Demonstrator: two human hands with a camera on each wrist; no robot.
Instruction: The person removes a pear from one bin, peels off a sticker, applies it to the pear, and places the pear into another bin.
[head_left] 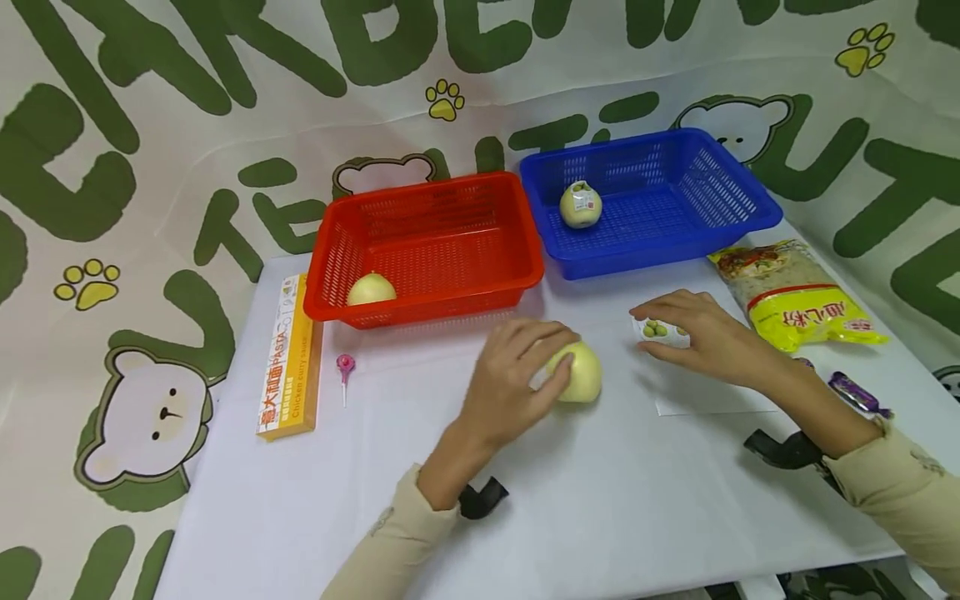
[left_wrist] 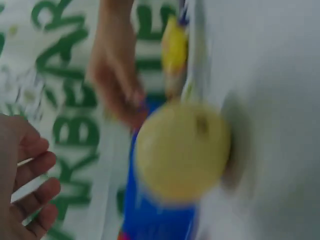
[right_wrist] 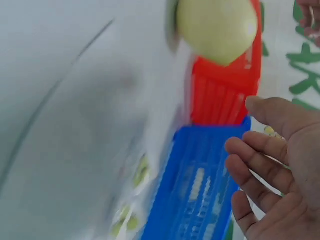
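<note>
a pasta box [head_left: 287, 360] lies far left beside the red basket [head_left: 427, 242]; on the white table [head_left: 375, 492] the left hand [head_left: 517, 375] cups a yellow pear [head_left: 579, 372], fingers loosely spread; the right hand [head_left: 701, 332] rests flat, fingers relaxed, on a small packet [head_left: 658, 331], before the blue basket [head_left: 652, 200]

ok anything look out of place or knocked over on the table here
Nothing is spilled or damaged. One pale round fruit sits in the red basket, one in the blue basket. A third fruit lies loose on the table at the left hand.
</note>
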